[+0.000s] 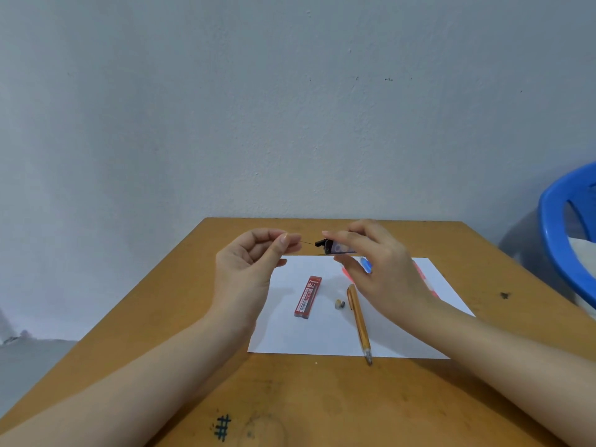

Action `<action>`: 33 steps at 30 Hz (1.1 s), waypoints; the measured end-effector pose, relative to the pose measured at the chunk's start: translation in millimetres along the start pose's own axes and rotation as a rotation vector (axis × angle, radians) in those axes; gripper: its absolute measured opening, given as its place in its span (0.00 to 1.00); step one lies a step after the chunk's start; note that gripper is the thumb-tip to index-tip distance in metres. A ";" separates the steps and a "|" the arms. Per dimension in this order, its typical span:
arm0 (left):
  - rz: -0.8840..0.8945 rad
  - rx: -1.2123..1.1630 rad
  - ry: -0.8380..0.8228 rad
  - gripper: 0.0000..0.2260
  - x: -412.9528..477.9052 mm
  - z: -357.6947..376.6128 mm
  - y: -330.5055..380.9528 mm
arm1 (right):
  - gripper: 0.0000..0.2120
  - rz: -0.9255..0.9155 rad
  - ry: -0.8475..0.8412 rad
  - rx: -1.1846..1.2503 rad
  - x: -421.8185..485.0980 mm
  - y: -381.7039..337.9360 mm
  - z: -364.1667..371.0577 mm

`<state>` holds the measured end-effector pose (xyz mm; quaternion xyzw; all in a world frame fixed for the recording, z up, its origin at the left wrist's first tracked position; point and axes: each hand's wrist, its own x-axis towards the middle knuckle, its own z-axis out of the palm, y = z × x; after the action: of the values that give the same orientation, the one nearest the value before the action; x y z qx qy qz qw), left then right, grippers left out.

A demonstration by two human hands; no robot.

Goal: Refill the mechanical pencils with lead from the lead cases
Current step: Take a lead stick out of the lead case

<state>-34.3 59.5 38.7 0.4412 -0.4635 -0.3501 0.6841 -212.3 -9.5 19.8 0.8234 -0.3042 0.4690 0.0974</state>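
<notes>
1. Here, in the head view, the left hand (251, 262) pinches a hair-thin dark lead (306, 242) between thumb and forefinger. Its other fingers (258, 235) curl loosely.
2. The lead lies level, running rightward from that pinch toward the black cap of the clear lead case (338, 247). I cannot tell whether its right end is free of the cap.
3. The right hand (383, 266) grips the case, fingers on top and thumb beneath.
4. The orange pencil (358, 321) lies on the white paper (290, 337), below the right fingers. Its long axis runs away from the person, writing tip nearest. The right hand is the closer one.
5. A small grey cap (339, 304) sits just left of the pencil's far end, so that end is probably the one to feed. The lead would need turning to match the barrel's line.
6. The lead looks brittle and the pencil slim and glossy. The red lead case (308, 297) is a flat printed box below the gap between the hands, and the tabletop (322, 408) is scuffed brown wood.
</notes>
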 end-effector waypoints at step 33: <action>0.007 0.140 -0.020 0.05 6.9 -4.0 -10.0 | 0.22 0.659 -0.092 0.847 9.7 -12.0 -8.0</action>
<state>-29.0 50.9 30.9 0.4830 -0.4951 -0.3187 0.6481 -207.3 -0.3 33.6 0.6711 -0.3346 0.5199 -0.4091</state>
